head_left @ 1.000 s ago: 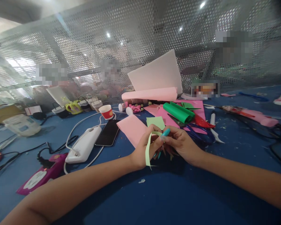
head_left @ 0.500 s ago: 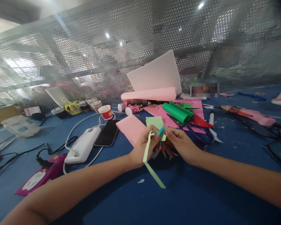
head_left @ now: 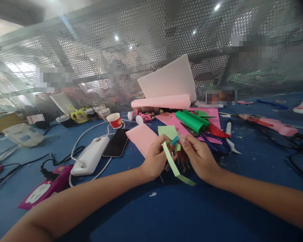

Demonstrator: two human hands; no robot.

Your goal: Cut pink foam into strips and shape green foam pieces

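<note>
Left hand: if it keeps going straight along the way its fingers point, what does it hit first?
Most likely the right hand: the left hand points right across the light green paper strip both pinch. Depth is unclear.

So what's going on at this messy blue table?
A person is doing paper craft. The left hand and right hand pinch a pale green paper strip between them, its loose end trailing down to the blue table. Behind lie pink paper, a green paper roll, scissors and a phone.
</note>
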